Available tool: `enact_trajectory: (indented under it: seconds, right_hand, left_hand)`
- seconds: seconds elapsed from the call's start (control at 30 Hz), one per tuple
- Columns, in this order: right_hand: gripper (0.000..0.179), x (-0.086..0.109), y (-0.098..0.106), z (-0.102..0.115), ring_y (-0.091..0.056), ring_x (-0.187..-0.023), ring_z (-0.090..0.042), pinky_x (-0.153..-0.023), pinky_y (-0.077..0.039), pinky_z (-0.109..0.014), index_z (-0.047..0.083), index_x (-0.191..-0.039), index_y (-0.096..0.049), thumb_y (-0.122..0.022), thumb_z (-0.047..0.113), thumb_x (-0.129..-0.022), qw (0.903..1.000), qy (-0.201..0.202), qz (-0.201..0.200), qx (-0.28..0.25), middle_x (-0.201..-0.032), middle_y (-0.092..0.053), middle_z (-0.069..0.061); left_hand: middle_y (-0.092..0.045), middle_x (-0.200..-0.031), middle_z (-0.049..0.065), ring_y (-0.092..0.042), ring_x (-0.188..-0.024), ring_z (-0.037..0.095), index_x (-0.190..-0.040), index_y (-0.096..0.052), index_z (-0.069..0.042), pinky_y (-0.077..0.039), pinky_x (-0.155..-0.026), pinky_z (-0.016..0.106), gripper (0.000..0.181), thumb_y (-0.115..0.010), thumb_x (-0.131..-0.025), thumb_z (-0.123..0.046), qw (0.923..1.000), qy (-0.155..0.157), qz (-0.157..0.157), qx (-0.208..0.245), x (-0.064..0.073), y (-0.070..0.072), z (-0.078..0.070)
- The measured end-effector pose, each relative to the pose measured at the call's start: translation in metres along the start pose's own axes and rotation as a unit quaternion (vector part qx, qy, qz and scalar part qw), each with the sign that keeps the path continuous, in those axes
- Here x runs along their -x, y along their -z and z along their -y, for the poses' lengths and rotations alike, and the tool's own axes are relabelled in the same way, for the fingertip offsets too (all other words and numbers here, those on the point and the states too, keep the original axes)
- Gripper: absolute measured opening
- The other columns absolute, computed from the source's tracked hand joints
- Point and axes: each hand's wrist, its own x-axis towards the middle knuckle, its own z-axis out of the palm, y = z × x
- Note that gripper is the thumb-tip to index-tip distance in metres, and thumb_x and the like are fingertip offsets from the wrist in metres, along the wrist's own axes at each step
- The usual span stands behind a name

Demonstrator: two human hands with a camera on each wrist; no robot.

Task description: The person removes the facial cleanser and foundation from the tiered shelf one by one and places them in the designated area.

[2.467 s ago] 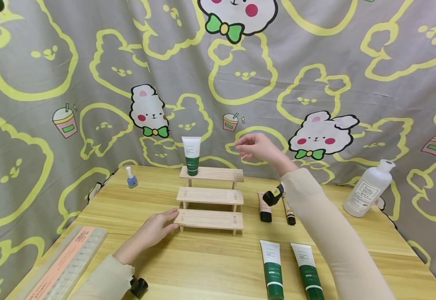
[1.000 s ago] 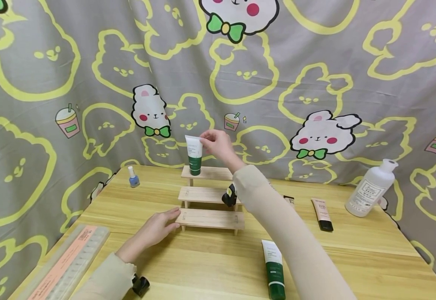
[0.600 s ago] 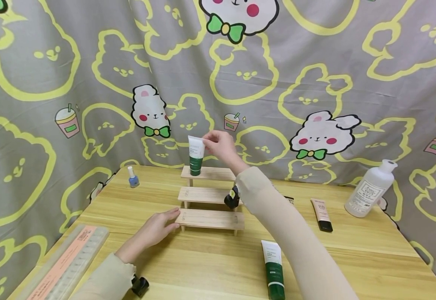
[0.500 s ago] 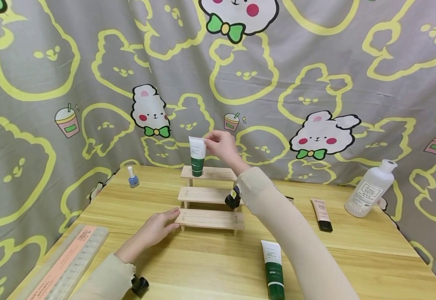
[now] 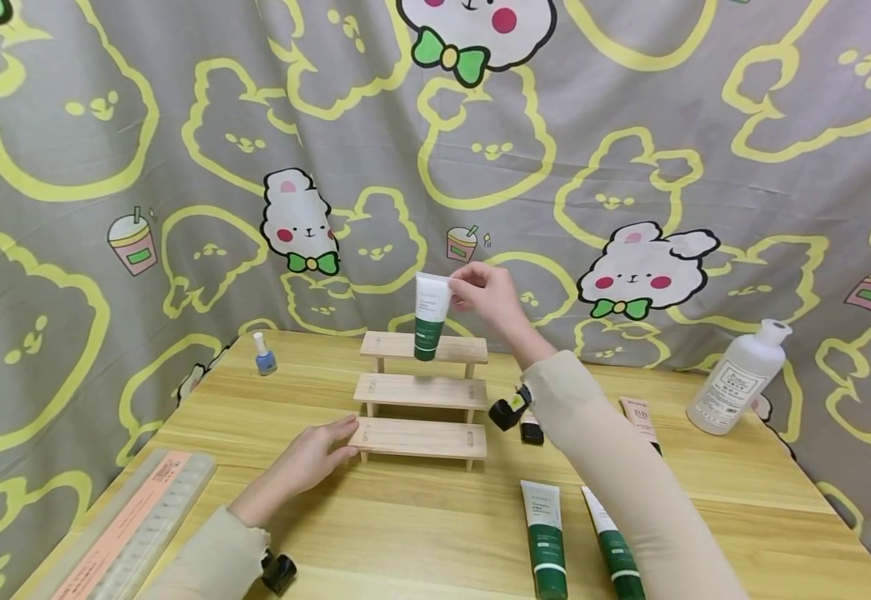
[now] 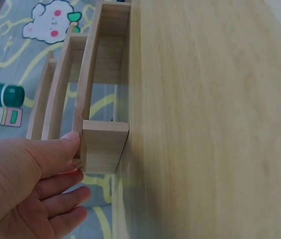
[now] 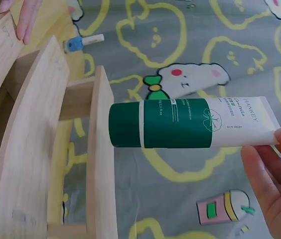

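Observation:
My right hand [image 5: 489, 293] pinches the flat crimped end of a white and green squeeze tube [image 5: 431, 318] by its corner. The tube hangs cap down, lifted off, with its dark green cap overlapping the front edge of the top shelf in the head view. Below it is a three-tier wooden display stand [image 5: 418, 437]. My left hand [image 5: 313, 458] holds the left end of the stand's lowest shelf; in the left wrist view the thumb [image 6: 63, 149] lies on the board's edge, the index finger under it and the other fingers loosely curled.
Two larger green-and-white tubes [image 5: 543, 537] lie at the front right. A BB cream tube [image 5: 639, 421] and a black-capped tube [image 5: 532, 430] lie behind, partly hidden by the right arm. Also there: a clear bottle [image 5: 738, 379], blue nail polish [image 5: 265, 357], a long plastic box [image 5: 135, 525].
The right hand, earlier empty, has taken the tube from the top shelf's left end, tilted it, then raised it and carried it right. The left hand has stayed at the stand.

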Motion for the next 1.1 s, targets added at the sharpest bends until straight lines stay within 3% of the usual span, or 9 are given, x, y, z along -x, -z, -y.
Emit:
enact_trajectory:
  seconds: [0.27,0.73,0.9,1.1]
  right_hand:
    - [0.019,0.022,0.051,-0.014,-0.063,-0.072,-0.024,-0.069,-0.056,-0.037,-0.008,-0.095,-0.060,-0.062,0.009,-0.088,0.9986,-0.025,-0.017,-0.043,-0.082,-0.062,-0.013]
    - [0.029,0.081,0.135,-0.046,-0.062,-0.073,-0.016,-0.068,-0.055,-0.030,-0.008,-0.100,-0.055,-0.059,0.020,-0.091,0.9980,-0.047,-0.037,0.021,-0.084,-0.060,-0.006]
    - [0.032,0.099,0.157,-0.057,-0.062,-0.073,-0.013,-0.069,-0.055,-0.030,-0.010,-0.101,-0.054,-0.057,0.021,-0.093,0.9975,-0.048,-0.034,0.039,-0.084,-0.060,-0.003]
    - [0.035,0.121,0.179,-0.069,-0.062,-0.074,-0.013,-0.068,-0.056,-0.031,-0.009,-0.103,-0.053,-0.055,0.025,-0.094,0.9943,-0.079,-0.016,0.071,-0.085,-0.061,-0.002]
  left_hand:
    - [-0.046,-0.132,0.021,-0.046,-0.118,0.035,-0.124,-0.053,0.007,-0.039,-0.096,0.046,0.042,-0.063,-0.088,-0.010,1.0000,0.002,0.001,0.002,0.001,0.000,0.000]
    - [-0.047,-0.131,0.021,-0.046,-0.118,0.034,-0.124,-0.053,0.008,-0.038,-0.097,0.046,0.042,-0.063,-0.088,-0.010,1.0000,0.000,-0.002,0.000,0.002,0.000,0.001]
    - [-0.047,-0.131,0.021,-0.046,-0.118,0.034,-0.125,-0.053,0.007,-0.038,-0.097,0.046,0.042,-0.062,-0.088,-0.010,1.0000,0.002,-0.001,0.001,0.003,0.000,0.002]
    - [-0.047,-0.131,0.021,-0.046,-0.118,0.035,-0.125,-0.052,0.007,-0.037,-0.098,0.046,0.042,-0.062,-0.088,-0.010,1.0000,0.004,0.001,0.003,0.002,0.000,0.001]
